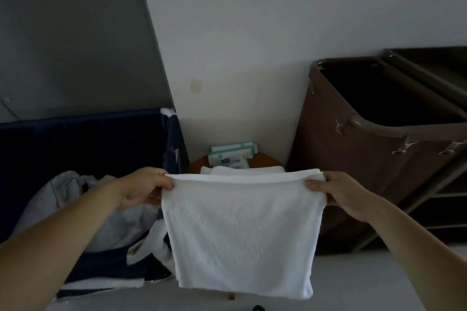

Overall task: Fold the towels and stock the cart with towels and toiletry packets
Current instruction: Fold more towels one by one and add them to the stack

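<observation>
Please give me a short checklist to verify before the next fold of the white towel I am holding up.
1. Left hand grips the top corner of the white towel: ok.
2. Right hand grips the other top corner: ok.
3. Top edge level and taut: ok.
4. Towel hangs free, touching nothing: cannot tell, the lower edge hides what is behind.
5. Space on the round table for it: not ok, folded towels and toiletry packets cover most of it.
6. Cart within reach: cannot tell.

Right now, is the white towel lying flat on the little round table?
No, the white towel hangs in the air, pinched at its top corners by the left hand and right hand.
</observation>
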`<state>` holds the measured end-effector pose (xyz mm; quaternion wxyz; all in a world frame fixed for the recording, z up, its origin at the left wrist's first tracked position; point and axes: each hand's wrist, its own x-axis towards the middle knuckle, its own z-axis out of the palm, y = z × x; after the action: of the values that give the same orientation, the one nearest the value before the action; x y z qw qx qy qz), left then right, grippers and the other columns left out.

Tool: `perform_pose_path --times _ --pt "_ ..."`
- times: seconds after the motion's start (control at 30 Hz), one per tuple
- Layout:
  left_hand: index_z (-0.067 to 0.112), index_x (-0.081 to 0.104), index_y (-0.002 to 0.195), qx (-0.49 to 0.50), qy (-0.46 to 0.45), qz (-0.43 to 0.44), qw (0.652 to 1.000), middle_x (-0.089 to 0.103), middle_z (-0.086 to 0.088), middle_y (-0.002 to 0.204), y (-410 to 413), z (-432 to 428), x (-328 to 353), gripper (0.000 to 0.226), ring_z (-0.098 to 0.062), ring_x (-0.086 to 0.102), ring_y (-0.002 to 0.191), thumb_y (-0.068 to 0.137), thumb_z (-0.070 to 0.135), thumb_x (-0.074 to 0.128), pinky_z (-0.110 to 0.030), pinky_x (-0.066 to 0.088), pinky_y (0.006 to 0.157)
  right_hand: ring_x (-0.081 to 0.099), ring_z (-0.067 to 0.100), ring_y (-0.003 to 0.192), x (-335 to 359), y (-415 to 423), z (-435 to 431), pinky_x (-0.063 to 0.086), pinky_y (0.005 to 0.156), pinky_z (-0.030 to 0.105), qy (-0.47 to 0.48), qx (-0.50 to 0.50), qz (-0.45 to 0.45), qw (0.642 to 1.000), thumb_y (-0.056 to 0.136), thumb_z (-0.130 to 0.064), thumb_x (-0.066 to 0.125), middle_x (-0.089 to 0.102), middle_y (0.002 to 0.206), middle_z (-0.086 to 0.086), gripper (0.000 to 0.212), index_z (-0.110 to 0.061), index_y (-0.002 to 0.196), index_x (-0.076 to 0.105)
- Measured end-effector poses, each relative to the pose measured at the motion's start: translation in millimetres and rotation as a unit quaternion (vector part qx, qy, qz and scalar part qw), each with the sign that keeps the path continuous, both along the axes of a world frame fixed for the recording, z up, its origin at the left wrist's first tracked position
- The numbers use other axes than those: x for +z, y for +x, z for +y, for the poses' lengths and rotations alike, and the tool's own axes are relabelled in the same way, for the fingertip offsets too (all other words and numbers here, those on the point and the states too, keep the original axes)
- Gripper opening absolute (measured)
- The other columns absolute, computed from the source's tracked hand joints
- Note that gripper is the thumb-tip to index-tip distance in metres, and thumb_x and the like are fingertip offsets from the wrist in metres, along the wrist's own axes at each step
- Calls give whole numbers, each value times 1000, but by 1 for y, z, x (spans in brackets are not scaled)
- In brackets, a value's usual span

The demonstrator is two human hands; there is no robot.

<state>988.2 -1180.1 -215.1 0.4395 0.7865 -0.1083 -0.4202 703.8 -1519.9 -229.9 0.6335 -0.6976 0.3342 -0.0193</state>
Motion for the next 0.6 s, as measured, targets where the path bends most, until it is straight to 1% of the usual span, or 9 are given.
perform_pose_path --times 0.03,0.1,0.17,0.2,0.27,0.33,0.43,0.53,0.6 --pt "2 63 103 26 7 2 1000 66 -22 109 12 -16 -17 12 -35 67 98 91 2 61 -40 59 77 73 25 96 -17 16 -10 57 91 43 9 -14 8 1000 90 -21 69 76 106 8 25 -7 111 71" --pt "5 61 95 73 28 -2 997 65 -22 105 35 -50 -54 6 -33 66 91 91 1 60 -45 58 81 72 28 100 -54 46 -28 55 96 47 25 -42 33 998 92 -21 69 75 108 10 27 -5 114 70" --pt "8 58 92 95 57 -5 994 63 -19 102 51 -79 -93 6 -30 63 88 91 2 60 -44 55 83 69 31 104 -90 72 -42 53 98 49 47 -75 59 994 93 -22 68 72 113 13 32 -3 119 67" --pt "8 58 92 101 64 -2 993 63 -18 104 57 -91 -113 5 -30 62 91 91 4 60 -43 54 84 68 31 106 -108 82 -48 52 99 49 58 -93 72 991 94 -22 67 70 116 14 34 -3 122 65" --pt "6 61 101 112 64 14 992 64 -17 112 67 -113 -147 9 -32 62 101 92 6 61 -47 53 91 65 31 110 -142 100 -57 52 99 48 75 -127 99 984 95 -25 66 67 122 13 39 -5 129 60" --pt "3 61 118 128 67 22 989 64 -17 119 72 -127 -178 25 -35 61 108 94 11 62 -49 51 98 64 30 110 -173 110 -64 52 98 47 89 -148 123 977 94 -28 66 65 124 11 44 -8 132 57" --pt "7 54 136 120 67 44 990 61 -13 128 73 -140 -209 45 -32 59 114 95 23 64 -42 48 97 65 30 108 -207 112 -65 52 99 49 105 -175 147 968 91 -30 70 66 123 11 48 -9 133 56" --pt "11 53 139 114 77 39 990 60 -11 128 75 -143 -230 46 -30 58 112 97 28 61 -40 47 97 65 31 106 -222 112 -64 52 98 50 87 -204 165 961 90 -31 71 66 118 10 48 -8 131 58" --pt "16 57 134 120 64 -8 991 62 -5 121 74 -145 -237 37 -24 59 103 99 29 57 -35 47 85 65 31 105 -222 115 -63 52 98 51 70 -223 158 959 91 -30 69 67 116 9 43 -10 128 59"
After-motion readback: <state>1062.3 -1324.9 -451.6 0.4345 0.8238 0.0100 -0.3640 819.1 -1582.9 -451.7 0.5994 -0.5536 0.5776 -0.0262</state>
